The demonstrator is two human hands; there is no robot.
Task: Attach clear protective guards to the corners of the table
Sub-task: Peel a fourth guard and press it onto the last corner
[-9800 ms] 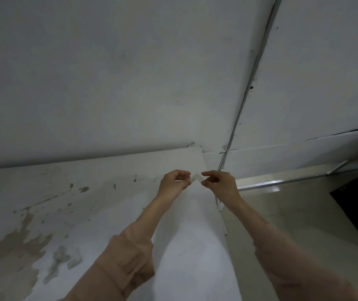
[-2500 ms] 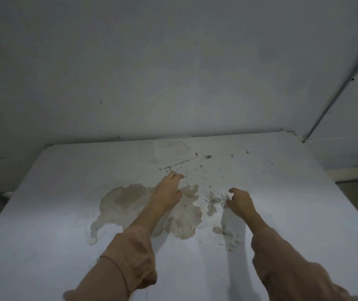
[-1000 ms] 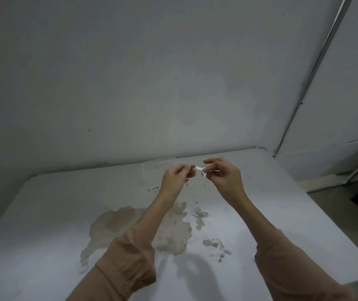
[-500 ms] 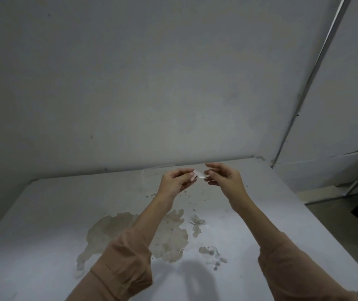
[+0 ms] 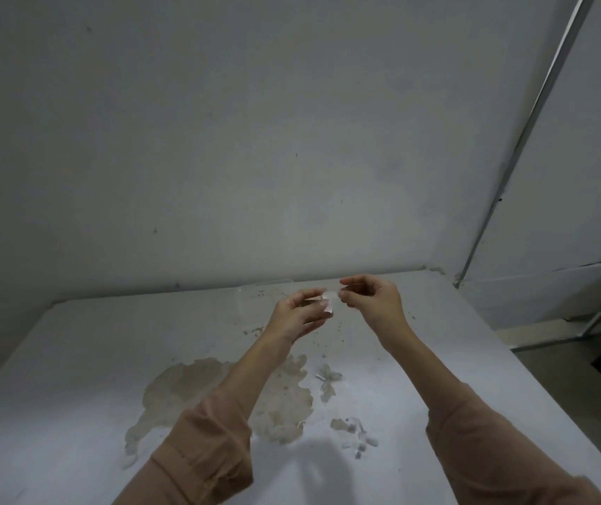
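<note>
Hands (image 5: 300, 315) slightly lower, guard (image 5: 329, 303) (blurred) between.

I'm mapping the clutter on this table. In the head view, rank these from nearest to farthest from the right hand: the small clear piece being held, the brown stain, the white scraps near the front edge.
1. Small clear piece: at the fingertips of the right hand, shared with the left hand.
2. Brown stain: lower left, under the left forearm.
3. White scraps: near the front edge.
</note>
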